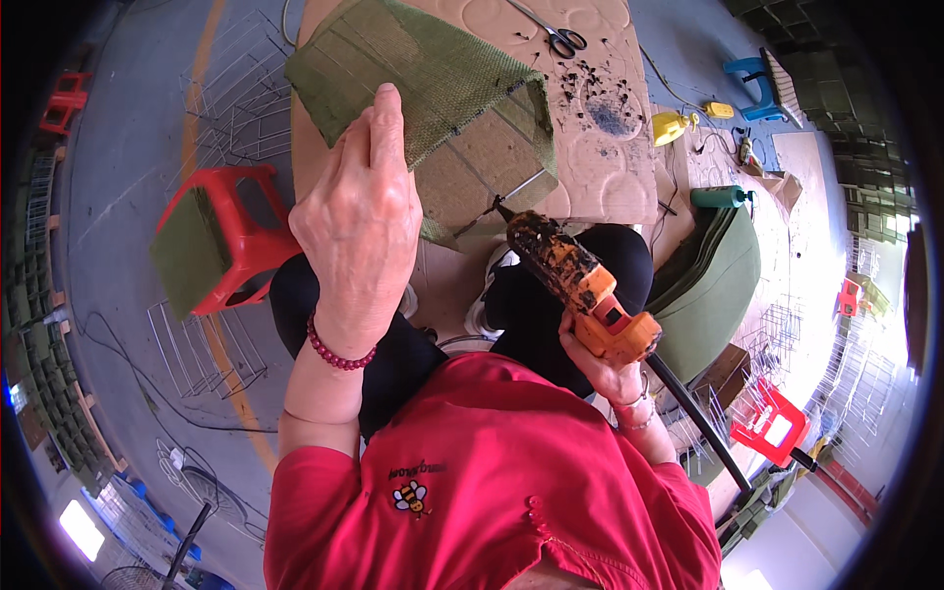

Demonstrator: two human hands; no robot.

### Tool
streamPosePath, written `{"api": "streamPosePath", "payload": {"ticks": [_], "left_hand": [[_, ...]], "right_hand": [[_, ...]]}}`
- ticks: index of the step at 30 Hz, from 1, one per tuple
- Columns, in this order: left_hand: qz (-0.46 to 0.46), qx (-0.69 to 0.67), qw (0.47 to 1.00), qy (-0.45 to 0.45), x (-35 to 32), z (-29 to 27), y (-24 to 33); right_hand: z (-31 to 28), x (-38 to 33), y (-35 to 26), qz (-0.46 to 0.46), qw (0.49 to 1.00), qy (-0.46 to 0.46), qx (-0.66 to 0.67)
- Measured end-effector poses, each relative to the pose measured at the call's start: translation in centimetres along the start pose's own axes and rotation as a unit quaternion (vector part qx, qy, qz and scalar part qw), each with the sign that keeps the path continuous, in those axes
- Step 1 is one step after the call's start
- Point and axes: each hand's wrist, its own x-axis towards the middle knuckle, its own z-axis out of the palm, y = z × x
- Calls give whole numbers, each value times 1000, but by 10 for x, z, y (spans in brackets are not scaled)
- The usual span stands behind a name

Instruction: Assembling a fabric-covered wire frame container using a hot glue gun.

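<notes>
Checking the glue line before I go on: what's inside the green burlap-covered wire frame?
Through the open side of the green burlap-covered wire frame, thin wires and the brown cardboard sheet below show. The left hand and the burlap hide the rest.

A pair of steel scissors [556, 35] is lying on the brown cardboard sheet [600, 157] among dark crumbs. A red plastic stool [239, 236] is standing on the grey floor, and a yellow plastic bottle [672, 127] is resting beside a blue plastic stool [752, 84].

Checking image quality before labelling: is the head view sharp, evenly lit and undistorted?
Head view: left hand and orange glue gun in the right hand are sharp; the floor at right is glare-washed; fisheye bends edges toward the dark rim.
</notes>
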Motion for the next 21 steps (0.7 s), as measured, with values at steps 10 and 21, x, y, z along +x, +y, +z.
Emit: {"api": "streamPosePath", "payload": {"ticks": [10,21], "left_hand": [[3,9,1000,6,0,2,0],[-6,1,1000,9,2,0,0]], "right_hand": [[3,0,5,-73,997,33,5],[15,2,11,-55,997,59,1]]}}
